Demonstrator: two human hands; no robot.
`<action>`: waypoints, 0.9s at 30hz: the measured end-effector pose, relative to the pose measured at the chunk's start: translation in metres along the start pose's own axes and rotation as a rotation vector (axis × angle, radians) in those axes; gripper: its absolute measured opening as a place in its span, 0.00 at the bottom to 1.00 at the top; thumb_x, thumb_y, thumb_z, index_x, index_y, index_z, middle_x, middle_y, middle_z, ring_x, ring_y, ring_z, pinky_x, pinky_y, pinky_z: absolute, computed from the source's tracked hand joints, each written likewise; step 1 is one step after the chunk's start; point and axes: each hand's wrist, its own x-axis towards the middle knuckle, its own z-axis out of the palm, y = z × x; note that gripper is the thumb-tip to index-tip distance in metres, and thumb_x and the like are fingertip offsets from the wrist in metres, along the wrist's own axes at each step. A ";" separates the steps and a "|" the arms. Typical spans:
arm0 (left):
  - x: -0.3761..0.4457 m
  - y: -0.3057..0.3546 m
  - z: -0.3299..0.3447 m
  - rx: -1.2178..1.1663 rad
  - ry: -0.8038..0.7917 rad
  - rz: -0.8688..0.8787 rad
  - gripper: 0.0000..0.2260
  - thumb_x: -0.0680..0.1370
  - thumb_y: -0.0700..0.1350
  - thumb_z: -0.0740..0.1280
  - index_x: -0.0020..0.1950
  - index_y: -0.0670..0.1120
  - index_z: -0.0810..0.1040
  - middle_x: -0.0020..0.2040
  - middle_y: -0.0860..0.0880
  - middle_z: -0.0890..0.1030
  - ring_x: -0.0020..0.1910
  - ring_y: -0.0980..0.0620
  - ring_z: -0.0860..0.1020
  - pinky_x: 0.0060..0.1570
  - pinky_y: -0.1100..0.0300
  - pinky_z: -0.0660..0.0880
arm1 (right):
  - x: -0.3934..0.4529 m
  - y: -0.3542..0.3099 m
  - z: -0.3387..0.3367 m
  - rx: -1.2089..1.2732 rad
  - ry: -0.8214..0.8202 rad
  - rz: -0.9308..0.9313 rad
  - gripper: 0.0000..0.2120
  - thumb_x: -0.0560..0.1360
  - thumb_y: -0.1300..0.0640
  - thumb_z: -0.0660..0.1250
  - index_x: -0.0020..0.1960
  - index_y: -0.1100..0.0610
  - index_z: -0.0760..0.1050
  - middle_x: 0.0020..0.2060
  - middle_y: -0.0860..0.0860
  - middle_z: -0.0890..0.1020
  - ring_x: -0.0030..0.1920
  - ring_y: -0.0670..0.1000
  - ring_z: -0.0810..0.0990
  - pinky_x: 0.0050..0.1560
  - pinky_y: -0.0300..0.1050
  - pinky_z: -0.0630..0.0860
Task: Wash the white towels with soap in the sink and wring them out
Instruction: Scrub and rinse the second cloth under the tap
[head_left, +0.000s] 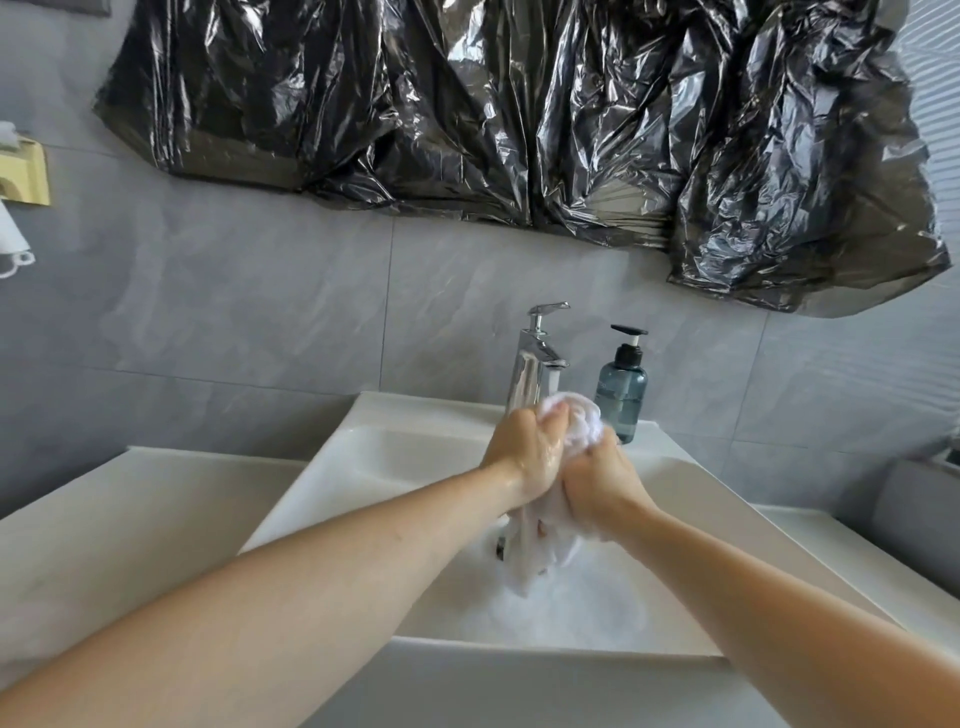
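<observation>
A wet white towel (540, 540) is bunched between both my hands above the white sink (363, 467). My left hand (524, 452) grips its upper part, and my right hand (602, 483) squeezes it just beside. The towel's top bulges out above my fingers, near the chrome tap (535, 364). Its lower end hangs down into foamy, soapy water (571, 608) in the basin. A blue-grey soap pump bottle (621, 389) stands on the sink's back rim, right of the tap.
A white countertop (104, 545) runs left and right of the sink. Black plastic sheeting (519, 114) covers the wall above. A yellow holder (26, 171) hangs on the grey tiled wall at the far left. A grey object (914, 514) sits at the right edge.
</observation>
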 end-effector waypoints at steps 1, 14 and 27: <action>0.002 -0.003 -0.002 0.032 0.001 -0.015 0.20 0.86 0.56 0.55 0.66 0.50 0.81 0.56 0.45 0.85 0.57 0.45 0.82 0.51 0.59 0.74 | 0.004 0.001 -0.001 -0.009 -0.013 0.015 0.12 0.78 0.49 0.57 0.58 0.54 0.67 0.50 0.53 0.79 0.49 0.57 0.79 0.50 0.54 0.79; 0.000 -0.007 -0.016 0.304 0.167 -0.025 0.12 0.84 0.55 0.57 0.63 0.53 0.74 0.60 0.51 0.82 0.58 0.44 0.80 0.56 0.51 0.75 | 0.018 0.019 -0.005 0.110 0.076 -0.289 0.04 0.77 0.54 0.64 0.47 0.50 0.68 0.37 0.47 0.81 0.39 0.50 0.79 0.45 0.55 0.79; 0.007 0.011 -0.019 -0.335 0.197 -0.223 0.17 0.79 0.53 0.57 0.48 0.50 0.85 0.49 0.45 0.87 0.53 0.43 0.84 0.56 0.49 0.81 | 0.006 -0.002 0.009 0.312 0.058 -0.234 0.02 0.81 0.58 0.58 0.50 0.52 0.65 0.41 0.50 0.77 0.41 0.51 0.76 0.37 0.46 0.71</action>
